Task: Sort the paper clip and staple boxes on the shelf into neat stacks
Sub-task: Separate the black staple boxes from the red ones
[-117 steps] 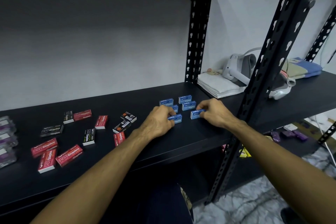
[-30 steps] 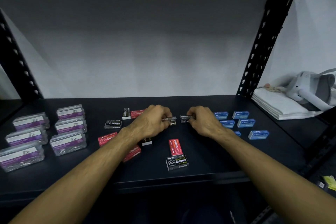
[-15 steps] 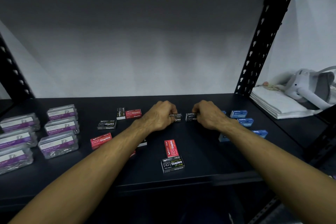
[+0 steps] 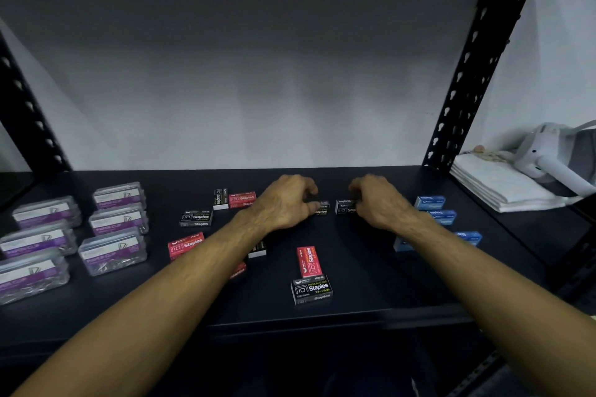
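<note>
On the black shelf [image 4: 371, 284], my left hand [image 4: 283, 203] grips a black staple box [image 4: 322, 208] and my right hand [image 4: 380, 203] grips a second black staple box [image 4: 344, 206], a small gap between the two. Other black staple boxes [image 4: 311, 288] [image 4: 195, 218] and red staple boxes [image 4: 309, 260] [image 4: 185, 245] [image 4: 242, 200] lie scattered around. Blue staple boxes [image 4: 430, 202] sit grouped at the right, partly behind my right forearm. Several clear paper clip boxes with purple labels [image 4: 113, 253] stand in rows at the left.
A perforated black upright [image 4: 467, 74] rises at the right rear of the shelf. Beyond it lie folded white cloths [image 4: 496, 184] and a white headset [image 4: 554, 151]. Another upright [image 4: 29, 113] stands at the left. A grey wall closes the back.
My hands left the blue boxes and took hold of two black staple boxes at mid-shelf. Over the last second both hands with the boxes shifted slightly toward the back.
</note>
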